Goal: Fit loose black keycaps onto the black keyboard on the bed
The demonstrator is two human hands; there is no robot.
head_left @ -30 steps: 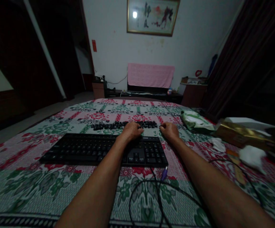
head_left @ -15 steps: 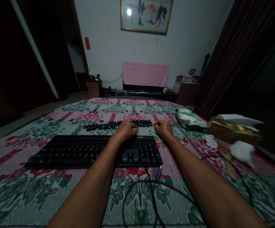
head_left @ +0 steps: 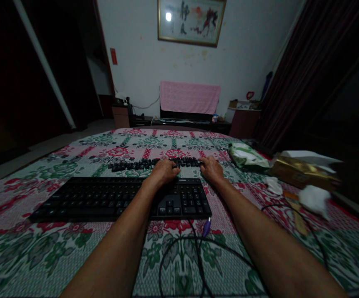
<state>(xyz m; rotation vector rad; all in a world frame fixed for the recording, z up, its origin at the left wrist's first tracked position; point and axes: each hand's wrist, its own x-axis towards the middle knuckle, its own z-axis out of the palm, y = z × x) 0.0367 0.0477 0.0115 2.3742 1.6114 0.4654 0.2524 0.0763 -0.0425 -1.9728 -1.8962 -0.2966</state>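
Note:
A black keyboard (head_left: pixel 86 198) lies flat on the patterned tablecloth, its right half partly hidden under my left forearm. Beyond it runs a loose row of small black keycaps (head_left: pixel 132 166). My left hand (head_left: pixel 163 170) is closed above the keyboard's back edge, with a black keycap (head_left: pixel 175 166) pinched between thumb and fingers. At the right end of the row is my right hand (head_left: pixel 212 169), its thumb and index finger closed about a small dark piece that looks like a keycap (head_left: pixel 201 164).
A black cable (head_left: pixel 179 239) with a purple plug (head_left: pixel 207 227) curls in front of the keyboard. On the right are a green tissue pack (head_left: pixel 248 156), a gold box (head_left: pixel 300 171), crumpled white tissue (head_left: pixel 314 199) and a flat brush (head_left: pixel 297 213).
My right hand has shifted slightly left and away from me, its fingertips now at the end keycaps of the row. The left hand stays almost where it was, still pinching its keycap.

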